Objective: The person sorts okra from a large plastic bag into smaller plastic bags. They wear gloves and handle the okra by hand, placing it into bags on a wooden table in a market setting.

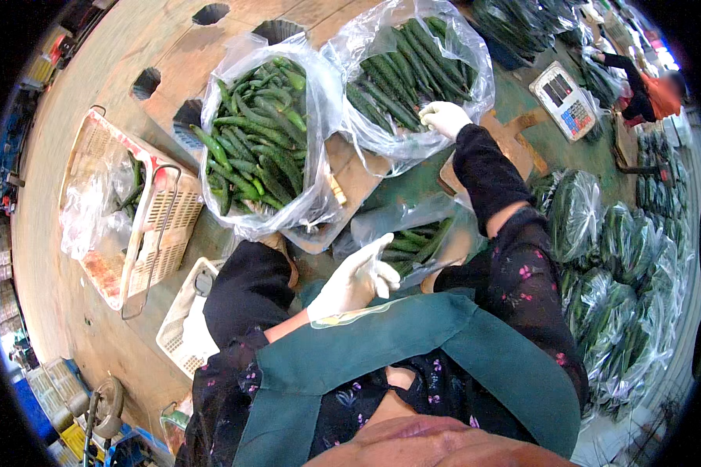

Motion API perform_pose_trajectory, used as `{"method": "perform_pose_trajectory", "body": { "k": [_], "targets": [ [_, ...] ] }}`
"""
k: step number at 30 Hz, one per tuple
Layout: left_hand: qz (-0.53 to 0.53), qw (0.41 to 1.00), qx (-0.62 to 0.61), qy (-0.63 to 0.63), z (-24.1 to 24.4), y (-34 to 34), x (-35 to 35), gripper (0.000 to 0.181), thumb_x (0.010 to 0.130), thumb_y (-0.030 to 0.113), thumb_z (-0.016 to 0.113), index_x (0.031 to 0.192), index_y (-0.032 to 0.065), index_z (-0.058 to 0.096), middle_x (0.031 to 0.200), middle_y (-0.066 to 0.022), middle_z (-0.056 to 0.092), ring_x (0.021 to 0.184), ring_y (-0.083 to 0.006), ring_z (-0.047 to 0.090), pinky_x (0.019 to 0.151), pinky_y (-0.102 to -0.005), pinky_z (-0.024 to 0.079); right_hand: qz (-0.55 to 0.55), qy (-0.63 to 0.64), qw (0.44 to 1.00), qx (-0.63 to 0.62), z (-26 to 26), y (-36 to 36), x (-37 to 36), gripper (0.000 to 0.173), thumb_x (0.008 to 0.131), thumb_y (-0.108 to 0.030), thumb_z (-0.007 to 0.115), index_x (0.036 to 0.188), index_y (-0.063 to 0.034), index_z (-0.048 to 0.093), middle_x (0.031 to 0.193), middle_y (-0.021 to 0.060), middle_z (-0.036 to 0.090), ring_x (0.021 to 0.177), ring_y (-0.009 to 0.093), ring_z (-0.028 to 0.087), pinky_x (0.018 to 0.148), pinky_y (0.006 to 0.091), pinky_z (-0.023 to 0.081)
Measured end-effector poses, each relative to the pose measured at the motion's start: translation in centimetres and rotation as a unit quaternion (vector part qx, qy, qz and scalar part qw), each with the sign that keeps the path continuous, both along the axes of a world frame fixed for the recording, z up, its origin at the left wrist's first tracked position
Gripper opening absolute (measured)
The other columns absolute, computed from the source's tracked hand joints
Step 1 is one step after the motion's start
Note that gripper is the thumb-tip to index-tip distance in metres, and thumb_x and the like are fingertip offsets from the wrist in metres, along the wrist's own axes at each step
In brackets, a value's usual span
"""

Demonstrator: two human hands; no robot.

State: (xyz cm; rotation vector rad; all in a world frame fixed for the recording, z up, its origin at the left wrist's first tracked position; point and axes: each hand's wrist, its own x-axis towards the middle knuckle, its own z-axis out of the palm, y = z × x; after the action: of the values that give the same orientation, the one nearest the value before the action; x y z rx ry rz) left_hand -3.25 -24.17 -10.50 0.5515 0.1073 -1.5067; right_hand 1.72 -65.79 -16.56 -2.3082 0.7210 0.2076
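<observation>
My right hand (446,120), in a white glove, reaches into the near side of a large clear plastic bag (482,64) of long dark green cucumbers (406,70). Its fingertips are bent down at the ends of the cucumbers; whether they grip one is hard to see. My left hand (356,277), also gloved, hovers before my apron (362,350) with fingers apart and nothing in it. Just beyond it, between my knees, a smaller clear bag (380,225) holds more cucumbers (412,245). Left of the large bag stands another open bag (318,87) full of shorter, curved cucumbers (257,134).
A slatted plastic crate (172,233) with crumpled plastic film (102,216) stands at left, a smaller white basket (178,327) nearer me. At right are a digital scale (564,102), several filled bags (575,216) and a person (657,93). Holed brown panels (175,52) lie at the back.
</observation>
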Motion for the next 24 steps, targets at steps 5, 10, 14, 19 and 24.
{"method": "perform_pose_trajectory", "body": {
  "k": [5,10,14,19,24],
  "targets": [
    [-0.011,0.999,0.01,0.036,0.7,-0.6,2.3,0.067,0.099,0.043,0.052,0.152,0.0065,0.032,0.099,-0.0197,0.07,0.077,-0.0215,0.067,0.083,-0.0329,0.051,0.008,0.054,0.986,-0.158,-9.7,-3.1,4.2,0.028,0.078,-0.024,0.066,0.101,-0.0097,0.075,0.103,0.016,0.072,0.097,0.032,0.069,0.09,0.0402,0.052],
    [0.013,0.998,0.039,0.046,-0.3,-1.1,3.4,0.06,0.101,0.035,0.052,0.155,0.0159,0.032,0.1,-0.0181,0.067,0.074,-0.0177,0.064,0.074,-0.0289,0.051,-0.036,0.121,0.983,-0.135,-12.9,-0.4,6.1,0.043,0.076,-0.028,0.065,0.108,0.0004,0.067,0.109,0.0258,0.068,0.107,0.038,0.065,0.094,0.0439,0.05],
    [0.025,0.998,0.039,0.045,-0.2,-1.7,3.6,0.06,0.102,0.03,0.051,0.156,0.0155,0.028,0.101,-0.018,0.068,0.076,-0.0177,0.065,0.076,-0.0295,0.052,-0.039,0.048,0.996,-0.067,-13.8,-0.2,6.2,0.055,0.078,-0.041,0.07,0.111,0.0018,0.063,0.11,0.0216,0.069,0.104,0.034,0.066,0.091,0.0404,0.051],
    [0.033,0.999,0.026,0.027,-0.7,-1.6,3.8,0.063,0.101,0.036,0.049,0.155,0.0114,0.029,0.104,-0.0197,0.068,0.079,-0.0203,0.066,0.083,-0.0319,0.051,-0.071,-0.033,0.932,0.354,-13.1,-1.1,6.7,0.04,0.091,-0.031,0.063,0.12,-0.0042,0.066,0.103,0.0065,0.07,0.092,0.02,0.063,0.085,0.0334,0.048],
    [0.021,0.999,0.014,0.021,-0.8,-2.0,3.6,0.067,0.1,0.041,0.05,0.155,0.0098,0.029,0.105,-0.021,0.068,0.082,-0.0214,0.068,0.086,-0.0324,0.05,0.0,0.097,0.989,-0.109,-15.0,-2.5,5.4,0.048,0.086,-0.015,0.049,0.133,-0.0073,0.059,0.126,0.021,0.063,0.118,0.036,0.06,0.102,0.0422,0.045]
  ]
}}
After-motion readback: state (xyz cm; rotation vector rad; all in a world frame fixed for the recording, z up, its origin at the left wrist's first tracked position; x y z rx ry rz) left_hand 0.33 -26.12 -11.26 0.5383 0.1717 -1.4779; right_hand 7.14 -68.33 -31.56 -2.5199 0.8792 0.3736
